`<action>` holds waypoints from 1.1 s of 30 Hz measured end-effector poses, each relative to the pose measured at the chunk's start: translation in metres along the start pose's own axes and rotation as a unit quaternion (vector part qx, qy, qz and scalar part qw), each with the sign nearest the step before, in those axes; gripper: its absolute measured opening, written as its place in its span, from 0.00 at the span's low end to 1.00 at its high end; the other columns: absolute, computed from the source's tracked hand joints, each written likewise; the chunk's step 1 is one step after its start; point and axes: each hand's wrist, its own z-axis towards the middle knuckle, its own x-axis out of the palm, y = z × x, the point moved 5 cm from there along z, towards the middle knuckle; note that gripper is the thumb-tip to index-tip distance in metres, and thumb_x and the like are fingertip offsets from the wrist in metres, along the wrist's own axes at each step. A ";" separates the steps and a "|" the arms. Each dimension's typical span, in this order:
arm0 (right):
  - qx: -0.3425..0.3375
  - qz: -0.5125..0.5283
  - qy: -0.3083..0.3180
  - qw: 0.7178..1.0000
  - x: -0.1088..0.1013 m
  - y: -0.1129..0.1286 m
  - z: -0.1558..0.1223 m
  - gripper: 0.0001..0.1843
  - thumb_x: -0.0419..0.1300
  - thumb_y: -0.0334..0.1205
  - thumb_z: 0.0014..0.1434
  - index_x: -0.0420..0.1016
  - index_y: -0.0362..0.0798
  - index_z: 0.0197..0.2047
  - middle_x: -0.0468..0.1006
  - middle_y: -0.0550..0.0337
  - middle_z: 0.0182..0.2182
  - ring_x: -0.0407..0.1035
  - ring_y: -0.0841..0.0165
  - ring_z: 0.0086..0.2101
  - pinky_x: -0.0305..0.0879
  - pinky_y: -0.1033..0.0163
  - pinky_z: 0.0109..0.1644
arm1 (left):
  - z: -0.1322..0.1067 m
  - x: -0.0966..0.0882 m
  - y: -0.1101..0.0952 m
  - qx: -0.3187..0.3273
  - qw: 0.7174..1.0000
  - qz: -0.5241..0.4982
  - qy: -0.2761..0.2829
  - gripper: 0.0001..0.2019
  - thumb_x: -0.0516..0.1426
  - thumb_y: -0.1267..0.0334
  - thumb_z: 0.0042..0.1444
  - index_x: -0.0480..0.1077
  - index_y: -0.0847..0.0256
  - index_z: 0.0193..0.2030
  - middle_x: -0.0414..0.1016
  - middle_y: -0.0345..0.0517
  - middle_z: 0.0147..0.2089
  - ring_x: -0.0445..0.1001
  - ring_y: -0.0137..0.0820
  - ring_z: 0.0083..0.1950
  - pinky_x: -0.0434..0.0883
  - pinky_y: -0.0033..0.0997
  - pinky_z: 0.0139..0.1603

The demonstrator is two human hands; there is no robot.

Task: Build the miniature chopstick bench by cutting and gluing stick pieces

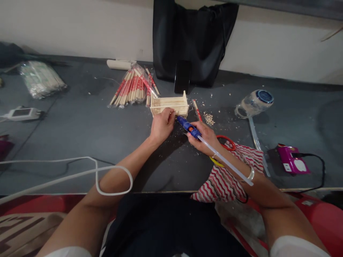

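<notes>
My left grip hides the wooden box's near wall. Glue gun nozzle too small to make out. White cable runs off left edge.

Both arms bare to short white sleeves. Silver metal bangle on right wrist, thin ring on right hand. Dark navy lap garment.

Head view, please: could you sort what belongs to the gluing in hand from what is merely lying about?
In use: wooden stick box, left hand, blue glue gun, right hand.
Lying about: chopstick packs, black bag, plastic jar, pink device.
</notes>
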 end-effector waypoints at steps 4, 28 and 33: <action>-0.002 0.002 0.001 1.000 0.001 0.000 0.000 0.11 0.59 0.43 0.61 0.72 0.52 0.48 0.82 0.52 0.42 0.76 0.57 0.43 0.73 0.54 0.47 | 0.000 0.001 0.000 -0.013 1.000 0.001 0.000 0.07 0.55 0.65 0.67 0.74 0.60 0.41 0.82 0.49 0.37 0.78 0.34 0.35 0.70 0.33 0.39; -0.009 -0.012 0.010 1.000 0.007 0.000 -0.001 0.12 0.58 0.39 0.63 0.72 0.52 0.50 0.80 0.51 0.44 0.75 0.56 0.46 0.72 0.52 0.51 | 0.002 -0.003 0.001 -0.003 1.000 -0.003 -0.028 0.09 0.55 0.63 0.66 0.76 0.59 0.36 0.81 0.46 0.33 0.76 0.31 0.33 0.70 0.30 0.37; -0.027 -0.024 0.018 0.999 0.009 0.001 -0.001 0.13 0.59 0.38 0.63 0.71 0.50 0.51 0.80 0.49 0.45 0.74 0.55 0.47 0.71 0.51 0.51 | 0.001 -0.002 0.000 0.002 0.999 0.009 -0.033 0.10 0.54 0.64 0.66 0.77 0.59 0.37 0.83 0.47 0.35 0.77 0.32 0.34 0.70 0.30 0.38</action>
